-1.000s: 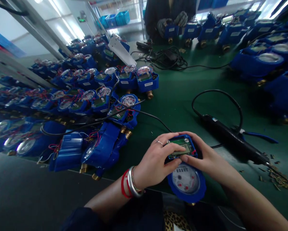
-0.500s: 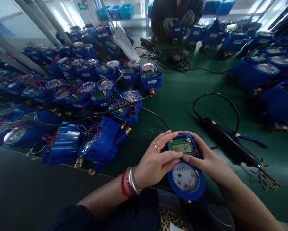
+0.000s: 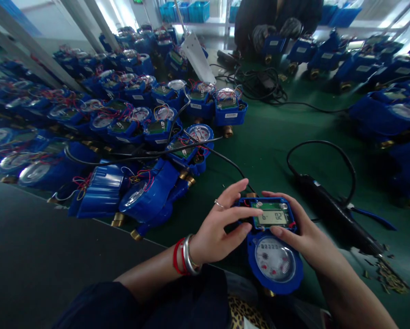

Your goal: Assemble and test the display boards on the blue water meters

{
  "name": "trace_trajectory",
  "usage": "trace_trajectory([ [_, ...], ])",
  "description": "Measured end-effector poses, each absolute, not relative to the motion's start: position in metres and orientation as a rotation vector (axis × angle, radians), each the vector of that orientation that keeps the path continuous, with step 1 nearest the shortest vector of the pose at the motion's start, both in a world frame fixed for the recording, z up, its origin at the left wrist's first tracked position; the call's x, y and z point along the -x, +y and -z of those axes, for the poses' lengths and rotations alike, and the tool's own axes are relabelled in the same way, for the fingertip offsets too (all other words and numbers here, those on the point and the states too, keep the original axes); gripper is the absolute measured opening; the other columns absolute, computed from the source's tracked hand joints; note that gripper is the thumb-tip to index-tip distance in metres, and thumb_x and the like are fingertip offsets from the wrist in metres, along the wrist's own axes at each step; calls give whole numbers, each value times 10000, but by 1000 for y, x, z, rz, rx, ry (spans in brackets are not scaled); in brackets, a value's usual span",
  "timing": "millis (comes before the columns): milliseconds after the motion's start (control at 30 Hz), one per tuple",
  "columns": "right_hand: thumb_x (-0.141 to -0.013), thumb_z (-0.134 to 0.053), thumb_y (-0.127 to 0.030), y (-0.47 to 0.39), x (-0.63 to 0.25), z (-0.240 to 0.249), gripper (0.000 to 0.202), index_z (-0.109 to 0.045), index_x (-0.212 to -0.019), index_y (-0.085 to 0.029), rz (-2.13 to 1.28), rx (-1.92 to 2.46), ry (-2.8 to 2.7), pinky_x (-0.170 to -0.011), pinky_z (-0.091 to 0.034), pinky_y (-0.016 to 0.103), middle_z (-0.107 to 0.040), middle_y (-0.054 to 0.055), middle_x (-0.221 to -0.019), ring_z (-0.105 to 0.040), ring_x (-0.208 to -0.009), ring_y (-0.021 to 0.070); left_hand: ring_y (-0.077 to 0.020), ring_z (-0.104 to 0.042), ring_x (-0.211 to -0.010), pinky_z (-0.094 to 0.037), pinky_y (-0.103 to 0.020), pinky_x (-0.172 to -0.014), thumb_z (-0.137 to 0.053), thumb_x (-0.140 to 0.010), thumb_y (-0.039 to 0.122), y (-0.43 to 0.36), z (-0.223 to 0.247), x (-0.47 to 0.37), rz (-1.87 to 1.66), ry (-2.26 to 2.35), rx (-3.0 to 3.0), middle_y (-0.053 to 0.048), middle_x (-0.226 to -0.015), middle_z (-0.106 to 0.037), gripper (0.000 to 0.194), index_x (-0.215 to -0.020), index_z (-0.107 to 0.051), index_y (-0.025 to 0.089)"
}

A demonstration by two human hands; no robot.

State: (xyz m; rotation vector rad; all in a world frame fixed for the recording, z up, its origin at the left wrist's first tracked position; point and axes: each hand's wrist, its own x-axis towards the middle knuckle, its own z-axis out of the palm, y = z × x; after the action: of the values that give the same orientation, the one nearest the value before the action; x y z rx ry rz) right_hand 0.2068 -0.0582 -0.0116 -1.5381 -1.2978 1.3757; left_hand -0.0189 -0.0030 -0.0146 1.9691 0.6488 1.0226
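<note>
A blue water meter (image 3: 275,262) lies in front of me at the table's near edge, its round dial toward my body. Its small display (image 3: 271,217), set on a green circuit board, shows digits. My right hand (image 3: 299,230) grips the display housing from the right, thumb along the lower edge and fingers round the far side. Over the left end of the housing is my left hand (image 3: 225,221), its fingers spread. The index fingertip is at the left edge of the display; I cannot tell whether it presses.
A black electric screwdriver (image 3: 338,212) with a looped cable lies to the right, beside scattered screws (image 3: 391,276). Many blue meters with exposed wires (image 3: 187,146) crowd the left. A black cable runs from them toward my meter. Opposite, a person's gloved hands (image 3: 290,28) are among more meters.
My left hand's fingers have lifted and spread, uncovering more of the display. My right hand stays on the meter. The whole view has shifted, so things sit farther right.
</note>
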Motion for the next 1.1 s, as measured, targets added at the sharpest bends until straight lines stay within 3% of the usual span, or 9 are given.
trace_trajectory([
  [100, -805, -708, -481, -59, -208, 12, 672, -396, -1384, -342, -1425, 1532, -1240, -1020, -497, 381, -449, 54, -1486, -559, -1245, 270, -222, -475, -1347, -460, -439, -1096, -571, -911, 147, 7, 15, 21, -1094, 814, -1919, -112, -1435, -489, 229, -1120, -643, 208],
  [167, -799, -713, -480, -60, -208, 13, 687, -389, -1390, -349, -1439, 1538, -1220, -1000, -512, 377, -450, 53, -1485, -566, -1237, 272, -217, -509, -1309, -466, -433, -1083, -594, -903, 161, 15, 11, 20, -1031, 798, -2032, -119, -1390, -534, 179, -1066, -660, 195],
  [367, -788, -716, -492, -60, -209, 14, 673, -419, -1376, -350, -1384, 1574, -1255, -1010, -501, 366, -441, 44, -1490, -542, -1261, 272, -244, -510, -1312, -479, -462, -1066, -567, -905, 147, 23, -1, 14, -869, 812, -2268, -143, -1389, -540, 93, -942, -652, 161],
  [567, -778, -714, -518, -59, -206, 11, 678, -426, -1366, -338, -1347, 1601, -1275, -1055, -462, 423, -424, 56, -1503, -520, -1280, 295, -237, -551, -1270, -466, -438, -1092, -500, -941, 152, 24, -2, 21, -800, 672, -2412, -145, -1394, -546, 152, -874, -636, 143],
  [667, -781, -716, -513, -58, -204, 10, 675, -423, -1365, -345, -1355, 1596, -1265, -1068, -449, 429, -422, 47, -1503, -511, -1289, 290, -217, -560, -1259, -476, -421, -1084, -535, -938, 192, 20, -1, 22, -917, 665, -2293, -144, -1365, -568, 123, -1017, -620, 152],
  [767, -782, -718, -508, -58, -205, 12, 673, -420, -1363, -343, -1355, 1571, -1249, -1073, -447, 417, -412, 45, -1509, -501, -1299, 282, -254, -507, -1319, -472, -449, -1085, -658, -878, 346, 12, -1, 15, -919, 692, -2167, -168, -1399, -533, 448, -1257, -513, 157],
  [833, -784, -720, -500, -59, -206, 13, 674, -421, -1364, -332, -1363, 1555, -1242, -1083, -437, 423, -418, 56, -1504, -503, -1296, 284, -285, -488, -1335, -435, -487, -1115, -715, -822, 425, 7, 0, 9, -815, 714, -2127, -174, -1415, -516, 616, -1319, -463, 161],
  [1000, -811, -702, -477, -60, -207, 13, 665, -392, -1380, -327, -1405, 1501, -1215, -1076, -449, 423, -390, 66, -1527, -497, -1310, 286, -284, -519, -1298, -433, -511, -1106, -741, -804, 400, 0, 7, -2, -705, 802, -1963, -135, -1381, -547, 828, -1465, -278, 215],
  [1100, -824, -688, -470, -60, -207, 12, 657, -384, -1387, -322, -1409, 1481, -1225, -1084, -443, 426, -371, 75, -1541, -485, -1325, 290, -293, -549, -1264, -456, -521, -1085, -782, -765, 387, -1, 10, -4, -739, 821, -1879, -174, -1466, -425, 944, -1494, -203, 234],
])
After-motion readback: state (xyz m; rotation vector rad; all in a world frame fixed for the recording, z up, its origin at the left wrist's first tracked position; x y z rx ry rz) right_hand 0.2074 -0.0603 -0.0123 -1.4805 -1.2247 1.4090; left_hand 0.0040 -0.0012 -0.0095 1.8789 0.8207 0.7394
